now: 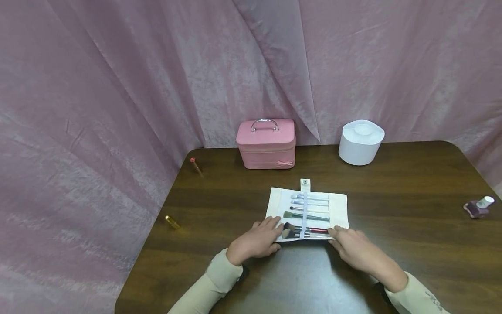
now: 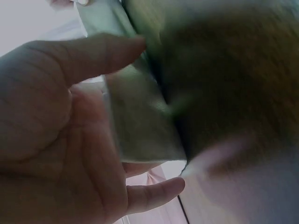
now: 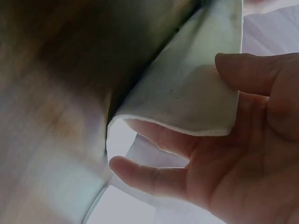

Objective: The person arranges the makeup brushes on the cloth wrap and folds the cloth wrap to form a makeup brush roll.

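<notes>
A white makeup brush roll (image 1: 338,207) lies unrolled on the table in the head view, its snap tab (image 1: 305,185) pointing away from me. Several makeup brushes (image 1: 310,216) sit side by side under its band. My left hand (image 1: 259,240) grips the near left corner; in the left wrist view the thumb is on the underside of the brush roll (image 2: 142,116) and the fingers are behind it. At the near right corner, my right hand (image 1: 357,249) pinches the edge. The right wrist view shows the brush roll (image 3: 182,93) bent up between thumb and fingers.
A pink vanity case (image 1: 266,150) and a white lidded container (image 1: 358,146) stand along the table's back. On the left are a lipstick (image 1: 195,165) and a small gold tube (image 1: 172,222). A purple nail polish bottle (image 1: 476,208) is far right. Pink curtain hangs behind.
</notes>
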Demonstrator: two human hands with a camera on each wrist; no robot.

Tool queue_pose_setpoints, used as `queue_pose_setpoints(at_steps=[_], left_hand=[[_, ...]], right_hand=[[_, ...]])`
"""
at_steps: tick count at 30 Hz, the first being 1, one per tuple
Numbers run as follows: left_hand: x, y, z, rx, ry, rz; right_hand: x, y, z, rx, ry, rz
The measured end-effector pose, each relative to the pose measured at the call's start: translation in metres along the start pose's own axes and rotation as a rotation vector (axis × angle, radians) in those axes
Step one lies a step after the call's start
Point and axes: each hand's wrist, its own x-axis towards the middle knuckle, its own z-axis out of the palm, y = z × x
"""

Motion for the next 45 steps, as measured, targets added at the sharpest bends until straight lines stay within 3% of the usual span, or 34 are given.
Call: queue_pose_setpoints(at_steps=[5, 10, 21, 28, 37, 45], left_hand=[[0.002, -0.004, -0.002, -0.011, 0.056, 0.036], [0.008, -0.009, -0.005, -0.069, 0.061, 0.043], [0.027, -0.028, -0.026, -0.317, 0.116, 0.034], [0.044, -0.032, -0.034, -0.266, 0.179, -0.018], [0.057, -0.037, -0.030, -0.230, 0.226, -0.074], [0.067, -0.041, -0.029, -0.213, 0.250, -0.072]], right_hand=[[0.004, 0.003, -0.008, 0.057, -0.013, 0.023], [0.010, 0.006, -0.014, 0.057, -0.019, 0.027], [0.029, 0.018, -0.025, 0.109, -0.001, 0.064], [0.039, 0.028, -0.025, 0.122, 0.030, 0.085], [0.046, 0.038, -0.018, 0.139, 0.016, 0.143], [0.053, 0.047, -0.018, 0.096, 0.022, 0.155]])
